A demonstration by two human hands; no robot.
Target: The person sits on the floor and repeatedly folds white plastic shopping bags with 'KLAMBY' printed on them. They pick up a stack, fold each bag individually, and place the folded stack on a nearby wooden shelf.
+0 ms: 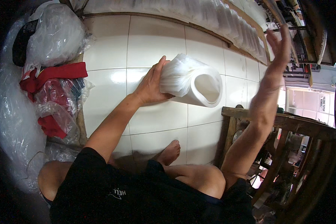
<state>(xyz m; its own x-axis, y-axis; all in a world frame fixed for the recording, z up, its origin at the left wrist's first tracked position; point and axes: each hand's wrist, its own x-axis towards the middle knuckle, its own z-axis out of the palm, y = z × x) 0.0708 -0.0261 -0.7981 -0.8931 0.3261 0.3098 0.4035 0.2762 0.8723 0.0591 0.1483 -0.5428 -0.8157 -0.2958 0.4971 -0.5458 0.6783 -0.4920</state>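
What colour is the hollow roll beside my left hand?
White; the roll shows best in the head view.

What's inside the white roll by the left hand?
Through the open end of the white roll, only a pale, shaded hollow shows. Cloudy plastic and the left hand cover its other end, so anything deeper can't be seen.

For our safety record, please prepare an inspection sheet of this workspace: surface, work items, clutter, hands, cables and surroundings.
Surface: white tiled floor, with a bare foot on it.
Work items: translucent plastic sheets against a white hollow roll.
Clutter: clear plastic bags and red cloth at the left.
Left hand: grips the plastic sheets.
Right hand: raised, open, somewhat blurred, nothing seen in it.
Cables: nothing seen for certain.
Surroundings: row of more sheets along the far side; dark wooden frame at the right.
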